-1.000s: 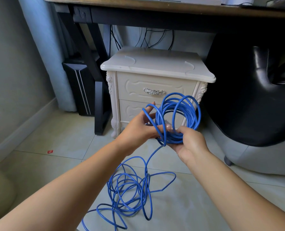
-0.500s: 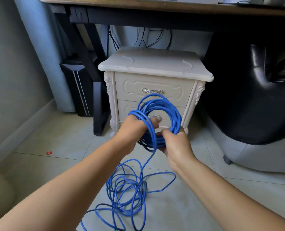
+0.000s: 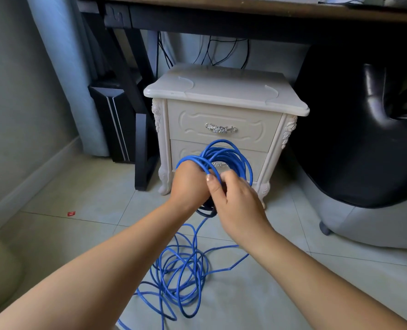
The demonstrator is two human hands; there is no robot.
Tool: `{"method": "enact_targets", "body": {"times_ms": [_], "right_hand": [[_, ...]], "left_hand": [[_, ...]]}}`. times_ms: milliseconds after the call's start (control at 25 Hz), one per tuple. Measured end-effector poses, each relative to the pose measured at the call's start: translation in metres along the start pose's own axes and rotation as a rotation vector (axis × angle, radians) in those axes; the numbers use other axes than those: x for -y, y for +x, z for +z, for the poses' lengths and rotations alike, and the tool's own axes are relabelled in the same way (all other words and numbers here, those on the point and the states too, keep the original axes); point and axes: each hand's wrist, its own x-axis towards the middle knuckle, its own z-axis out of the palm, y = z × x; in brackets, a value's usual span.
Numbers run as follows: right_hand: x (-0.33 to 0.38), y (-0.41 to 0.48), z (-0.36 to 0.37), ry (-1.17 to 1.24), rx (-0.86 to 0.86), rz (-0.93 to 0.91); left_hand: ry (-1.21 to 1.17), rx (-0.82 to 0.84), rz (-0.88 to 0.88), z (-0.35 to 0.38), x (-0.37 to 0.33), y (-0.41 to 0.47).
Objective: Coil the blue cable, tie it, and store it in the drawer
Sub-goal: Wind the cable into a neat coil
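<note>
Holds the wound part of the blue cable (image 3: 224, 152) up in front of the lower drawer (image 3: 188, 150) of the white nightstand (image 3: 221, 91). Grips the bundle with the left hand (image 3: 189, 184), fingers curled, one loop over its back. Pinches the strands with the right hand (image 3: 238, 206), touching the left. Leaves the rest in loose loops on the tiled floor (image 3: 78, 198) below.

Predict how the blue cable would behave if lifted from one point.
Probably floppy: the blue cable sprawls in tangled loops on the floor. Likely springy too: its coil at the left hand forms round loops, so it may unwind.
</note>
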Motion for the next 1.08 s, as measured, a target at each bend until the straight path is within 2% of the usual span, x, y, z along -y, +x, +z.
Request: {"method": "enact_targets", "body": {"times_ms": [280,520,600,720,800,840,920,1000,1080], "right_hand": [[-0.022,0.026,-0.001,0.174,-0.17,0.144],[-0.028,0.044,-0.009,0.388,-0.246,0.301],[-0.036,0.048,-0.005,0.354,-0.248,0.344],[-0.057,0.061,-0.005,0.419,-0.228,0.518],[-0.081,0.068,-0.015,0.445,-0.179,0.618],[-0.092,0.069,-0.021,0.442,-0.139,0.649],[-0.109,0.066,-0.025,0.562,0.006,0.69],[-0.107,0.062,-0.022,0.533,0.138,0.632],[-0.088,0.058,-0.024,0.385,0.026,0.481]], "left_hand": [[0.052,0.154,0.137,-0.004,0.001,0.0],[0.025,0.163,0.158,-0.002,0.0,-0.004],[0.034,0.12,0.183,0.001,0.0,-0.007],[0.155,0.008,0.432,0.0,0.0,-0.015],[0.124,-0.018,0.573,-0.009,0.0,-0.019],[0.006,-0.001,0.535,-0.015,0.003,-0.016],[-0.31,0.048,0.316,-0.027,0.01,-0.003],[-0.542,0.087,0.134,-0.036,0.021,0.011],[-0.616,0.126,0.085,-0.039,0.026,0.017]]}}
